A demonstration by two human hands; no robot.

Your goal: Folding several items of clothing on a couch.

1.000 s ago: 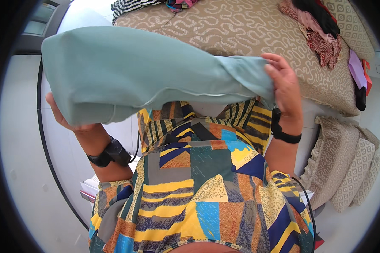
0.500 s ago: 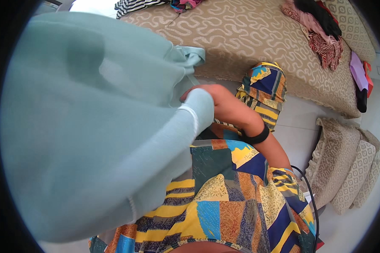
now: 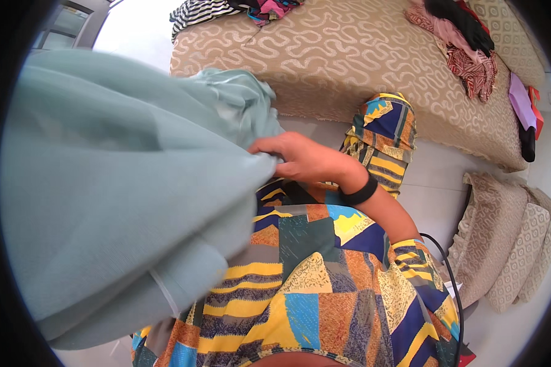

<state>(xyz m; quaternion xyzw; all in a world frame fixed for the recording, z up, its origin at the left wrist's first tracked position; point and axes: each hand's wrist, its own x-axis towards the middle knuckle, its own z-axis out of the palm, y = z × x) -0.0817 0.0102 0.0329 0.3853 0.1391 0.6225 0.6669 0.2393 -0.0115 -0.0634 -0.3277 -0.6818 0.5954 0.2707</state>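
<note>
1. Progress, as judged: the cloth [image 3: 128, 202] was up off the bed [image 3: 349, 55] and spread loose. Neither folding nor setting down was done; both lay open at this point.
2. Right grip [image 3: 303, 160]: closed on an edge of the cloth, pinched between thumb and fingers. Left grip: out of sight, possibly behind the cloth; its state could not be told.
3. Position: the cloth hung left of the right grip, in front of the body, its lower part over the patterned garment [image 3: 306, 275].
4. Look: pale blue-green, thin, soft, with broad folds running out from the pinch. A crumpled bunch sat just beyond the grip. A darker patch showed in the upper part, a white seam line low down. Some edges were blurred.
5. Surroundings: the bed lay beyond the grip, with striped cloth [image 3: 199, 15] at its far left.
</note>
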